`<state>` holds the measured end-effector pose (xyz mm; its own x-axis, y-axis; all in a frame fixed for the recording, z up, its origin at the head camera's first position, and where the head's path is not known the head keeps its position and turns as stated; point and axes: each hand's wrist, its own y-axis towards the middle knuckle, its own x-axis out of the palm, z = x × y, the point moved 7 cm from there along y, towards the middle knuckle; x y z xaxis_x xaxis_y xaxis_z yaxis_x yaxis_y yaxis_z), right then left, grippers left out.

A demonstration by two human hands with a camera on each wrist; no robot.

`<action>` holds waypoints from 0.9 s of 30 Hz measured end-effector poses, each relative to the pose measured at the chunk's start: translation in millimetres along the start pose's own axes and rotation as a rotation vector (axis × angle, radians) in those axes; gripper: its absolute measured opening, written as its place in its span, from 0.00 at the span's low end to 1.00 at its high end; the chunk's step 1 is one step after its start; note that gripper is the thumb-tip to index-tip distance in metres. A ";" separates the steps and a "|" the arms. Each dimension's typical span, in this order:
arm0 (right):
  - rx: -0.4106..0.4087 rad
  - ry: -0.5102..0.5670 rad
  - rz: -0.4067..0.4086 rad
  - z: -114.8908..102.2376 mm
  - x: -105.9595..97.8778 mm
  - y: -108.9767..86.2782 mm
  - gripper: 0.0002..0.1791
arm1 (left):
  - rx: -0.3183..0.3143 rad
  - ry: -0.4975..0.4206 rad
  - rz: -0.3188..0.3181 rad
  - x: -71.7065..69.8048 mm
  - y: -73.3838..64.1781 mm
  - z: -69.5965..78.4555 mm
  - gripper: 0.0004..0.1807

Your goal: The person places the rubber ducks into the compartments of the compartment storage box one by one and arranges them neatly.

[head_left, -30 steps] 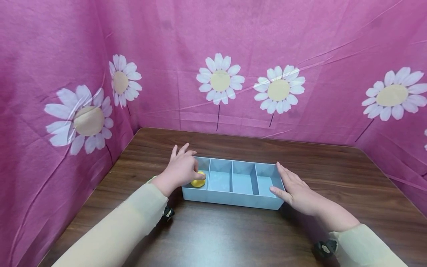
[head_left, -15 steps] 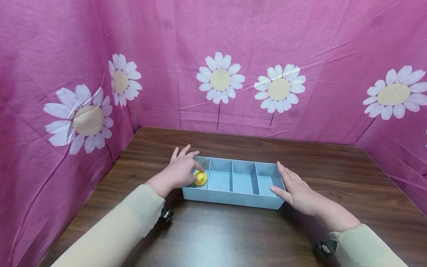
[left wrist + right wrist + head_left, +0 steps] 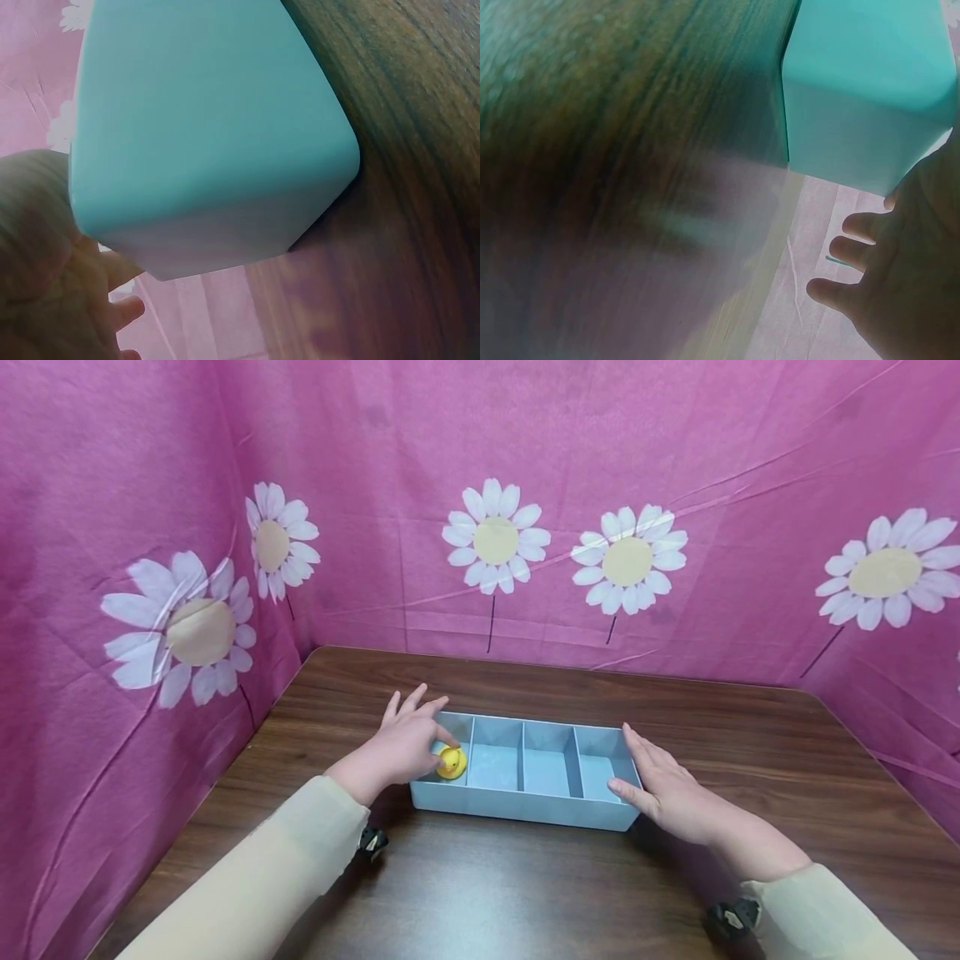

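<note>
A yellow rubber duck point(image 3: 452, 763) sits in the leftmost compartment of a light blue divided box point(image 3: 525, 811). My left hand point(image 3: 397, 747) reaches over the box's left end, thumb and index finger bent around the duck. Its other fingers stick up and away. In the left wrist view the box's end wall point(image 3: 210, 112) hides the duck and the fingertips at it. At the box's right end lies my right hand point(image 3: 671, 789), fingers straight along the end wall and thumb over the front corner. The right wrist view shows these fingers point(image 3: 836, 292) spread beside the box wall point(image 3: 855, 135).
The box stands on a brown wood-grain table point(image 3: 480, 893). A pink cloth point(image 3: 525, 427) printed with white daisies hangs behind and at the sides of the table. Dark wrist bands point(image 3: 735, 917) sit under both light sleeves point(image 3: 262, 868).
Since a second ago my left thumb has drawn back to the left, and the duck has shifted slightly right with its face now showing. The right hand and the box have stayed put.
</note>
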<state>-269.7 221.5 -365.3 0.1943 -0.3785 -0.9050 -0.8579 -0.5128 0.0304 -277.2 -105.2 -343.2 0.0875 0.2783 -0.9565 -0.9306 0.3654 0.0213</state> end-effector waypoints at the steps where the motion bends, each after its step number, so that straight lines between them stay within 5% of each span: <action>1: 0.003 0.001 -0.001 0.3 0.4 0.1 0.48 | 0.002 -0.009 0.010 -2.0 -1.4 -0.2 0.15; 6: 0.016 0.013 -0.015 -0.2 2.4 0.9 0.48 | 0.017 -0.061 0.148 -30.0 -18.9 -9.3 0.16; 12: 0.023 0.021 -0.015 -1.9 -0.3 1.0 0.49 | -0.043 -0.141 0.291 -65.0 -53.8 -61.1 0.17; 18: 0.016 0.024 -0.016 -2.9 -1.5 1.0 0.49 | -0.147 -0.235 0.257 -56.0 -80.2 -101.6 0.18; 27: 0.014 0.005 -0.014 -0.8 0.1 2.4 0.49 | -0.312 -0.172 0.246 -37.5 -87.2 -109.6 0.15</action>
<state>-271.4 219.6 -365.0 0.2082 -0.3751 -0.9033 -0.8620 -0.5068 0.0118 -238.4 -244.9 -341.1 -0.1173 0.4771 -0.8710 -0.9917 -0.0090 0.1286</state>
